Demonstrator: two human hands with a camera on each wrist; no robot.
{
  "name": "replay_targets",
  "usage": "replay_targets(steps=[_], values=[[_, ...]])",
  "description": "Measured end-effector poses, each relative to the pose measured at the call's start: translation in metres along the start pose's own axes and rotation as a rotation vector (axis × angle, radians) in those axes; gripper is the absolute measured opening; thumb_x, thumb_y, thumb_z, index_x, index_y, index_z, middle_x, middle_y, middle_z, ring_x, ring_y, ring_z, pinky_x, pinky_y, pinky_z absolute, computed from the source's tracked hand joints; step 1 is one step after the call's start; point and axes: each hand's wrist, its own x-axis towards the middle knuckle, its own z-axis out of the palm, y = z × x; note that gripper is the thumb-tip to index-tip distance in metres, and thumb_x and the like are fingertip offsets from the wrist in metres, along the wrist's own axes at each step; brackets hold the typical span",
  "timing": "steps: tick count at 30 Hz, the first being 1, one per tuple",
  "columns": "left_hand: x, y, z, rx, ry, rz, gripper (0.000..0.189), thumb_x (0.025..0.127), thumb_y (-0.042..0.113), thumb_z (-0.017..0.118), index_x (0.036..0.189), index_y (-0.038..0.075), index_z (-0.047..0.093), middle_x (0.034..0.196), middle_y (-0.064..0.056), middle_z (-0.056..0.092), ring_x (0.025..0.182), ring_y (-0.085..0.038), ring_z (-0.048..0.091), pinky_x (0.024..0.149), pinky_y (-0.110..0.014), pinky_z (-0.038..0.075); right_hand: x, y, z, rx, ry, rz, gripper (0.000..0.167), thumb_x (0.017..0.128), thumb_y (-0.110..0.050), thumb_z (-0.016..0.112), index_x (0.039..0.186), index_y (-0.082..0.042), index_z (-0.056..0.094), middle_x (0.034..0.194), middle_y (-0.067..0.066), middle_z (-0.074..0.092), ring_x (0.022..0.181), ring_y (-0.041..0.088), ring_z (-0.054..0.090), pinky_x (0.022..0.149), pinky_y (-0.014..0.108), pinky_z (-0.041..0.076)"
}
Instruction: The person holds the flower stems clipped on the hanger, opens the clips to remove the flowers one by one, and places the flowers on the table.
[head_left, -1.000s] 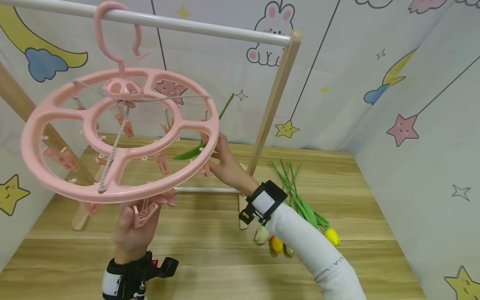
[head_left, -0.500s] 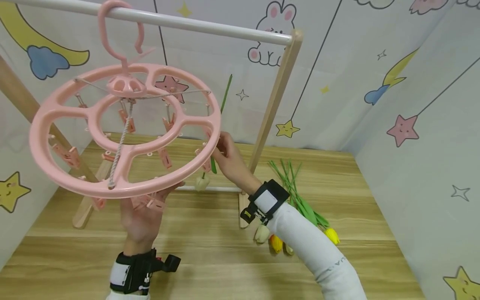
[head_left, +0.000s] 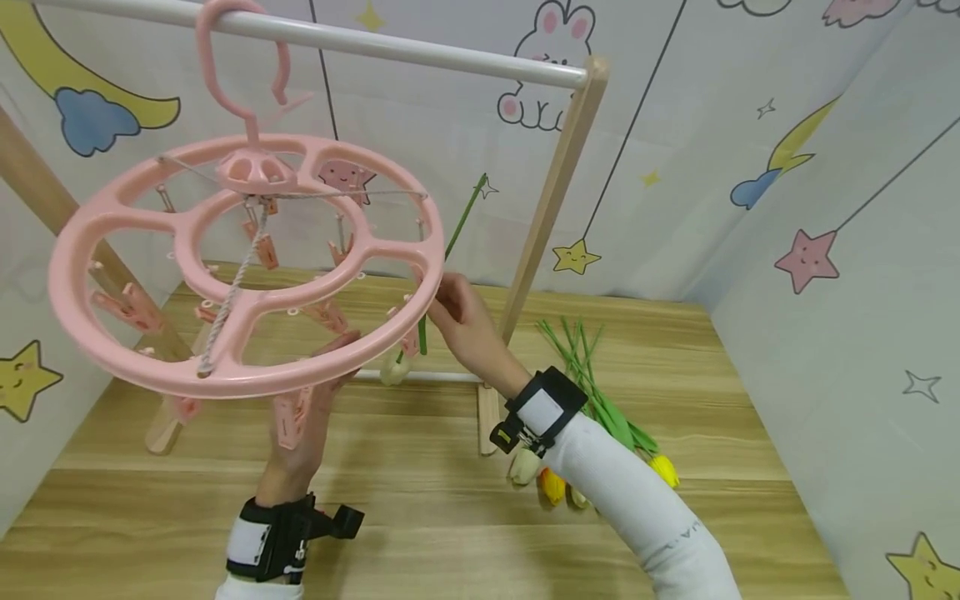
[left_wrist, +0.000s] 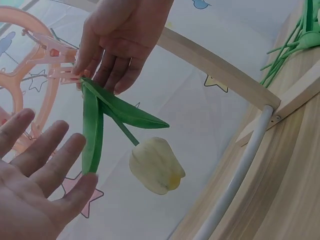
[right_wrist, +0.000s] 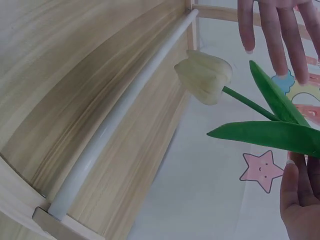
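A white tulip [left_wrist: 156, 165] with green leaves hangs flower-down beside the rim of a pink round clip hanger [head_left: 247, 379]. My right hand [head_left: 472, 329] pinches the tulip at its stem, where the leaves meet, right at a pink clothespin [left_wrist: 62, 73] of the hanger. In the head view, the upper stem [head_left: 467, 212] rises above this hand. My left hand [left_wrist: 35, 185] has its fingers spread, and its fingertips are close to a hanging leaf [left_wrist: 92, 135]. In the head view, the hanger's rim and a clothespin partly hide the left hand.
The hanger hooks over a white rail [head_left: 420, 52] on a wooden-legged rack. A low white crossbar [head_left: 435, 377] runs behind the hands. Several tulips [head_left: 592, 400], white, yellow and orange-yellow, lie on the wooden table [head_left: 750, 517] at right. Patterned sheets cover the walls.
The tulip has swung from a slanted pose to hanging, its white flower now showing below the rim. My left hand has moved from the front clothespins farther under the hanger.
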Motion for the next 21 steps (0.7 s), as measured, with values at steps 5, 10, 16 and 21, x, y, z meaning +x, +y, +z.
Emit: replay_targets(steps=[5,10,16,21], values=[[0.000,-0.002,0.001,0.213,-0.046,-0.162,0.060,0.108,0.044,0.020,0.151,0.006,0.037,0.155,-0.001,0.044,0.146,-0.013,0.037,0.121,-0.038,0.028,-0.008,0.001,0.000,-0.026,0.000,0.027,0.033,0.101,-0.012,0.056,0.132,0.000,0.051,0.121,0.018,0.063,0.112,0.027,0.062,0.099,0.031,0.052],[-0.008,0.009,0.011,0.501,0.008,-0.435,0.079,0.100,0.065,0.010,0.157,0.012,0.024,0.164,-0.017,0.020,0.154,-0.037,0.008,0.113,-0.074,-0.006,-0.013,0.001,0.002,-0.042,-0.022,0.036,0.026,0.098,-0.013,0.062,0.120,-0.002,0.057,0.113,0.016,0.068,0.104,0.023,0.066,0.093,0.028,0.055],[-0.004,0.004,0.013,0.691,-0.129,-0.302,0.077,0.097,0.071,0.024,0.159,0.025,0.019,0.167,-0.008,0.013,0.154,-0.033,0.001,0.112,-0.075,-0.007,-0.018,-0.004,0.006,-0.048,-0.052,0.037,0.023,0.097,-0.014,0.063,0.117,-0.003,0.058,0.112,0.016,0.070,0.102,0.023,0.068,0.090,0.025,0.055],[-0.001,0.000,0.014,0.860,-0.235,-0.256,0.097,0.084,0.085,0.032,0.159,0.027,0.011,0.168,-0.004,0.009,0.155,-0.035,-0.001,0.117,-0.062,-0.014,-0.023,-0.007,0.010,-0.046,-0.091,0.052,0.025,0.098,-0.015,0.062,0.119,-0.002,0.058,0.114,0.017,0.071,0.103,0.024,0.070,0.089,0.025,0.056]])
